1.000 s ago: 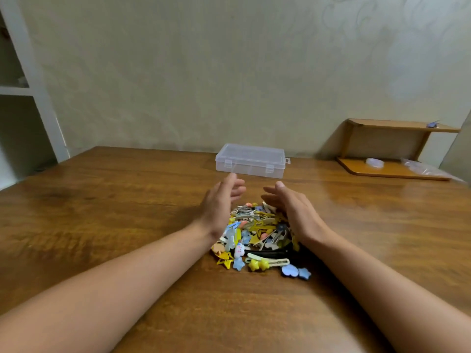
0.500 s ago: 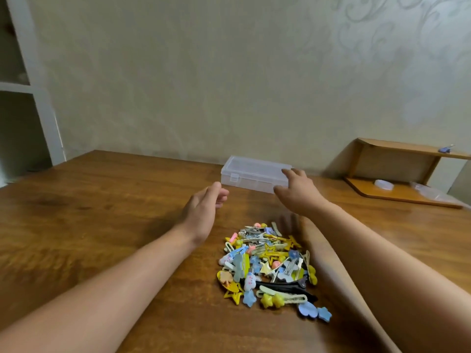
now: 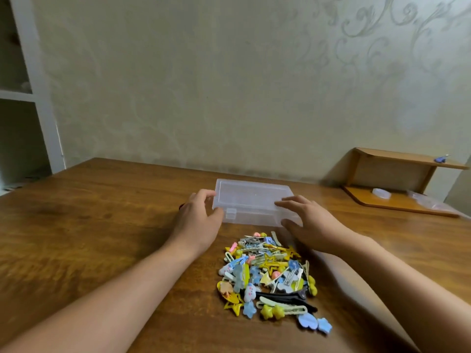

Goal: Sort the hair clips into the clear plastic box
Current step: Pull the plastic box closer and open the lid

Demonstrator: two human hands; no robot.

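While your hands, left hand (image 3: 197, 220) and right hand (image 3: 309, 220), grip the two ends of the closed clear plastic box (image 3: 252, 202) at 12 o'clock on the counter (image 3: 89, 225), every hair clip (image 3: 267, 273) lies heaped at 6 o'clock, unsorted.

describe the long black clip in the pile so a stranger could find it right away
Start at the wooden table and find the heap of hair clips just nearer than the clear plastic box. Near the heap's close edge lies the long black clip. It is the only dark one among pastel blues, yellows and pinks.
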